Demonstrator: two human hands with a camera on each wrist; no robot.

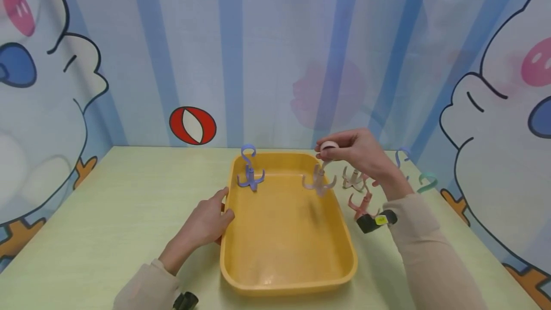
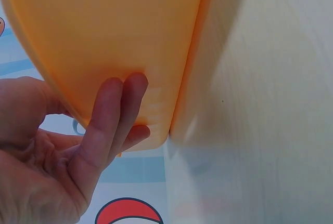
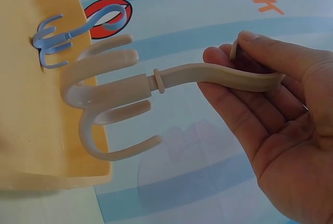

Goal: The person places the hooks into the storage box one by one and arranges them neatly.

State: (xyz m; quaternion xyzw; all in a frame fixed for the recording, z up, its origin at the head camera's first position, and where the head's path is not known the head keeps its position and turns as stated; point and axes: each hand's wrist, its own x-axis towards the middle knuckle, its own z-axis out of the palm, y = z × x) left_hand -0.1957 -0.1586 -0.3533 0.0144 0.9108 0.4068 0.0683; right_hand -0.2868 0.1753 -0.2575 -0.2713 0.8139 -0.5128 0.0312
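Head view: the right hand pinches the pale hook above the far right of the yellow tray, whose left side the left hand grips; a slack pinch could swing it into the edge.

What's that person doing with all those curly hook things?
A person's right hand is holding a beige hook by its curved top, so its prongs hang over the far right part of a yellow tray. The left hand grips the tray's left side. A purple-blue hook is already in the tray's far left corner. More hooks, including a pink hook and a green hook, are to the tray's right.
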